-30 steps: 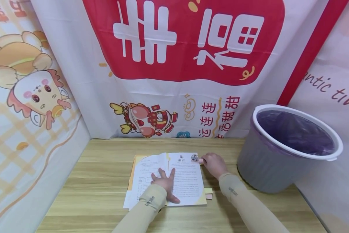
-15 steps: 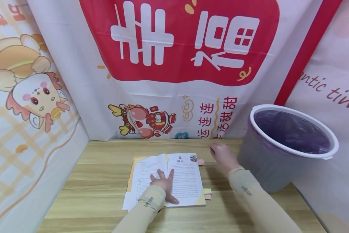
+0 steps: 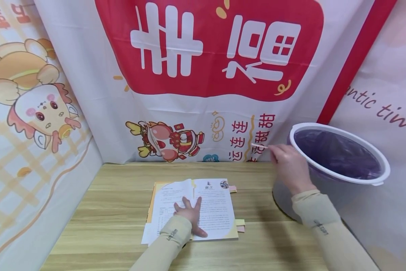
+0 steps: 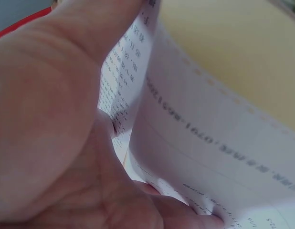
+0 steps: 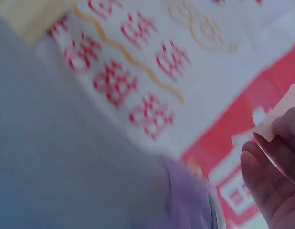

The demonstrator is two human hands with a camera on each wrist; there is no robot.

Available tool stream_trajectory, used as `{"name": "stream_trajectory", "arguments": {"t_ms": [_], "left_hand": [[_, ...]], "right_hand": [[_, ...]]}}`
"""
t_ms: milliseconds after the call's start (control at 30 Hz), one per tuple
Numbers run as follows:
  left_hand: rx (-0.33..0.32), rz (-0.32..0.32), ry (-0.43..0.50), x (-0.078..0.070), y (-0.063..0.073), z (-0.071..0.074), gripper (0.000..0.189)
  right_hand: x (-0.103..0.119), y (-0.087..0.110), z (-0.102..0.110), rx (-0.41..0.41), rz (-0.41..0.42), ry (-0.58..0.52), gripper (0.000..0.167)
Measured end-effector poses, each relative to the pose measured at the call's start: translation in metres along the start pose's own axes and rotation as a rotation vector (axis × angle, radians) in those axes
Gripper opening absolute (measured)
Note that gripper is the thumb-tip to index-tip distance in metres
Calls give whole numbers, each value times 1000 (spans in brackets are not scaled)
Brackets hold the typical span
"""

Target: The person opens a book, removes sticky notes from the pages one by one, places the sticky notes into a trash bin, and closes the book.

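Observation:
An open book (image 3: 216, 210) lies on the wooden table. My left hand (image 3: 189, 216) rests on it near the inner fold, fingers spread across the pages. In the left wrist view a page (image 4: 200, 109) curves up beside that hand. My right hand (image 3: 291, 165) is raised beside the bin's near-left rim and pinches a small pale pink sticky note (image 5: 281, 112) between thumb and fingertip. From the book's right edge stick out a pink tab (image 3: 233, 189) near the top and a yellow tab (image 3: 240, 222) lower down, with a pink one under it.
A grey bin (image 3: 291, 205) lined with a purple bag (image 3: 338, 154) stands at the table's right side. Behind the table (image 3: 98, 222) hangs a red and white printed cloth (image 3: 213, 86), and patterned cloths cover both sides.
From the upper tabs at the book's right edge, my right hand has moved up and right to the bin with the pink sticky note. My left hand stays on the pages.

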State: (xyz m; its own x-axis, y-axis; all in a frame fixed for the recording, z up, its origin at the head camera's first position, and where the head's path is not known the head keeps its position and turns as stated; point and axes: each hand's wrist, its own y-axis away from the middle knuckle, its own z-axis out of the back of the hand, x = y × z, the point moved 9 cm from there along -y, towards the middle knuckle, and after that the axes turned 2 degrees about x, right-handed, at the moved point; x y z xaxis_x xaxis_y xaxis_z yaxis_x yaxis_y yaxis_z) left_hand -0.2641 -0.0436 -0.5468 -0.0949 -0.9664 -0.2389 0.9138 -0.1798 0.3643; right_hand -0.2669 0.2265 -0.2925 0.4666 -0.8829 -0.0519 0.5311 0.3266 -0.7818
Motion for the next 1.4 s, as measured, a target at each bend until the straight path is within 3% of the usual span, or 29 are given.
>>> {"name": "stream_trajectory", "arguments": {"t_ms": [200, 433, 567, 833, 1067, 1200, 1400], "left_hand": [[11, 0, 23, 0, 0, 0, 129], [8, -1, 22, 1, -4, -2, 129], [17, 5, 31, 2, -4, -2, 129], [8, -4, 31, 2, -2, 0, 128], [3, -4, 19, 1, -2, -1, 128], [8, -1, 19, 1, -2, -1, 128], [13, 8, 25, 2, -2, -2, 129]], "right_hand": [[-31, -7, 44, 27, -100, 96, 19], [-70, 0, 72, 49, -176, 178, 21], [-88, 6, 77, 81, -221, 213, 20], [-124, 20, 69, 270, -365, 236, 18], [-137, 31, 61, 414, -439, 233, 27], [-136, 29, 65, 395, -426, 228, 29], [-111, 20, 79, 260, -379, 212, 30]]}}
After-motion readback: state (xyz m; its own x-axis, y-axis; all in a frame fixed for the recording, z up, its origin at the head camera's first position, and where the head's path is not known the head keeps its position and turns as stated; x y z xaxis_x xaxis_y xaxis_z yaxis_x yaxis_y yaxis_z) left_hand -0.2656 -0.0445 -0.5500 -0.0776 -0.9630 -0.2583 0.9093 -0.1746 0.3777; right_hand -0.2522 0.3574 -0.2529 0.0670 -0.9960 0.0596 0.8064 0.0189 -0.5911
